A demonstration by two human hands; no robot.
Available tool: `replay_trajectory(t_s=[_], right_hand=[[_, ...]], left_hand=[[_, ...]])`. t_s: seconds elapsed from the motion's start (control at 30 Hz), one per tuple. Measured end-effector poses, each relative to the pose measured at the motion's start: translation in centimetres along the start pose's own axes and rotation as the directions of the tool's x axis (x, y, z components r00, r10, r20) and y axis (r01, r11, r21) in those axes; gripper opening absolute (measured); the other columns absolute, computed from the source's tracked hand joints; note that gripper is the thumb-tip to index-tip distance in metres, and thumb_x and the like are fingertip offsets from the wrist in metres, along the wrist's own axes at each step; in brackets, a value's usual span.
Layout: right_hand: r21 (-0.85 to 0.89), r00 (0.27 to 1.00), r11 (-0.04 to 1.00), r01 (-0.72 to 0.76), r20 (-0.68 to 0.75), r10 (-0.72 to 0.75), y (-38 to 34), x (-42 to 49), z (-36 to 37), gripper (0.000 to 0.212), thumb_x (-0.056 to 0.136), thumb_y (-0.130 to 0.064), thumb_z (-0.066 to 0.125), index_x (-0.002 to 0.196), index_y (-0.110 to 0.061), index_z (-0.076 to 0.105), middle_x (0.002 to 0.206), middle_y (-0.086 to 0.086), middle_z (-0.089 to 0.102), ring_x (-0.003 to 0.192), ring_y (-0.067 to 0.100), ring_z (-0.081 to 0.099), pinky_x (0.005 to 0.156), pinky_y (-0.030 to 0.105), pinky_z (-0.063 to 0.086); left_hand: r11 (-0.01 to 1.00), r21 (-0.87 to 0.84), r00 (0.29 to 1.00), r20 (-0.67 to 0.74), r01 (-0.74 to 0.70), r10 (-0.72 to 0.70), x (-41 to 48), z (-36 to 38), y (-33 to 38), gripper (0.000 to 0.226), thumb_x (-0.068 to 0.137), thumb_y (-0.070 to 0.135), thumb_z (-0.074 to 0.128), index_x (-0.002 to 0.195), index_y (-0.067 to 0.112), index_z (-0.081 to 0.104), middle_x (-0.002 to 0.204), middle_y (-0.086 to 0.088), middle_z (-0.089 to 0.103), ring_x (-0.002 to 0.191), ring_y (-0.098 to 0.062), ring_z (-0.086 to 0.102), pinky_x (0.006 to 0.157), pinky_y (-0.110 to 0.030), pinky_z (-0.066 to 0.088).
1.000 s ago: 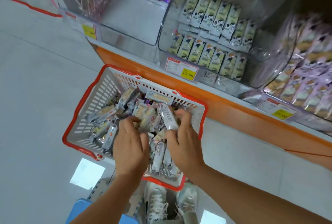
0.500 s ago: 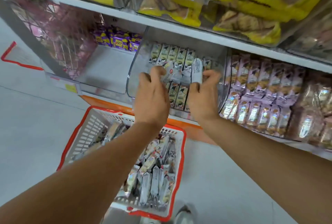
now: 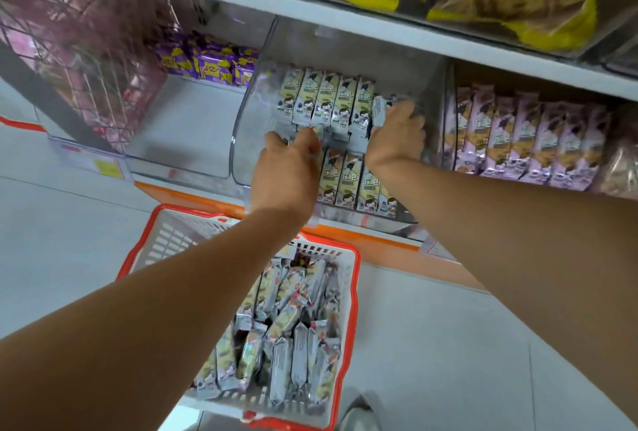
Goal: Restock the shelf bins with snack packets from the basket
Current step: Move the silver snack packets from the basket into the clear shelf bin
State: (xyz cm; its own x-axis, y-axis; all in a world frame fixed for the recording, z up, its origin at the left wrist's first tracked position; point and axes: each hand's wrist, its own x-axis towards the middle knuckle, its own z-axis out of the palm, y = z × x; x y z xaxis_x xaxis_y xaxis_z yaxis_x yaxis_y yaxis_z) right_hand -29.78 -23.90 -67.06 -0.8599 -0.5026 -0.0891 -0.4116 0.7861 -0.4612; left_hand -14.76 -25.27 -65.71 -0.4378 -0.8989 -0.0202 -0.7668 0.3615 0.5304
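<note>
Basket (image 3: 355,292) nearest, its packets (image 3: 297,344) still plentiful. Both hands have risen from it into the clear bin (image 3: 248,126). The left hand (image 3: 286,171) pinches a silver packet (image 3: 317,129) before the back row. The right hand (image 3: 397,140) grips an upright packet (image 3: 379,109) at that row's right end. Placement looks under way.

The left hand (image 3: 286,168) and right hand (image 3: 397,135) have moved from the basket (image 3: 354,309) into the clear bin (image 3: 247,140) at its 12 o'clock, the right gripping a packet (image 3: 378,109).
</note>
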Motion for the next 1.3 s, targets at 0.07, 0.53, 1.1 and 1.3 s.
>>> replay_trajectory(t_s=[0.07, 0.53, 1.1, 1.3], right_hand=[[0.052, 1.000, 0.998, -0.021, -0.006, 0.021, 0.0, 0.7, 0.3, 0.038, 0.099, -0.009, 0.049, 0.134, -0.003, 0.036, 0.137, 0.021, 0.043, 0.122, 0.034, 0.048, 0.097, 0.038, 0.043], [0.171, 0.932, 0.928, 0.331, 0.093, -0.349, 0.2, -1.8, -2.4, 0.052, 0.088, 0.005, 0.052, 0.138, -0.007, 0.045, 0.142, 0.015, 0.040, 0.127, 0.025, 0.046, 0.102, 0.014, 0.028], [0.022, 0.910, 0.918, 0.396, 0.129, -0.395, 12.1, -0.8, -7.5, 0.063, 0.096, -0.056, 0.012, 0.154, -0.032, 0.016, 0.163, -0.004, -0.005, 0.149, 0.013, -0.013, 0.119, 0.040, -0.010], [0.084, 0.907, 0.908, 0.411, 0.064, -0.417, 12.4, -0.6, -6.2, 0.070, 0.090, -0.062, 0.001, 0.153, -0.035, 0.016, 0.163, -0.008, -0.007, 0.147, 0.010, -0.018, 0.118, 0.043, -0.015]], left_hand=[[1.000, -0.011, 1.000, 0.003, -0.011, 0.011, 0.2, 0.0, -0.2, 0.027, 0.097, 0.010, 0.042, 0.116, 0.020, 0.058, 0.105, -0.014, 0.045, 0.074, -0.028, 0.040, 0.068, -0.033, 0.034], [0.995, -0.055, 0.996, 0.030, -0.081, 0.083, 0.0, -0.1, -0.4, 0.031, 0.092, 0.007, 0.050, 0.119, 0.020, 0.056, 0.104, -0.011, 0.043, 0.074, -0.025, 0.042, 0.069, -0.027, 0.033], [0.956, -0.135, 0.956, 0.103, -0.262, 0.276, 1.1, 4.1, 7.7, 0.043, 0.094, 0.010, 0.052, 0.135, 0.025, 0.050, 0.120, -0.007, 0.039, 0.084, -0.013, 0.049, 0.084, -0.012, 0.034], [0.961, -0.049, 0.953, 0.123, -0.272, 0.276, 3.7, 7.2, 9.4, 0.055, 0.093, -0.002, 0.050, 0.143, 0.022, 0.044, 0.130, -0.015, 0.039, 0.112, -0.028, 0.051, 0.106, -0.032, 0.038]])
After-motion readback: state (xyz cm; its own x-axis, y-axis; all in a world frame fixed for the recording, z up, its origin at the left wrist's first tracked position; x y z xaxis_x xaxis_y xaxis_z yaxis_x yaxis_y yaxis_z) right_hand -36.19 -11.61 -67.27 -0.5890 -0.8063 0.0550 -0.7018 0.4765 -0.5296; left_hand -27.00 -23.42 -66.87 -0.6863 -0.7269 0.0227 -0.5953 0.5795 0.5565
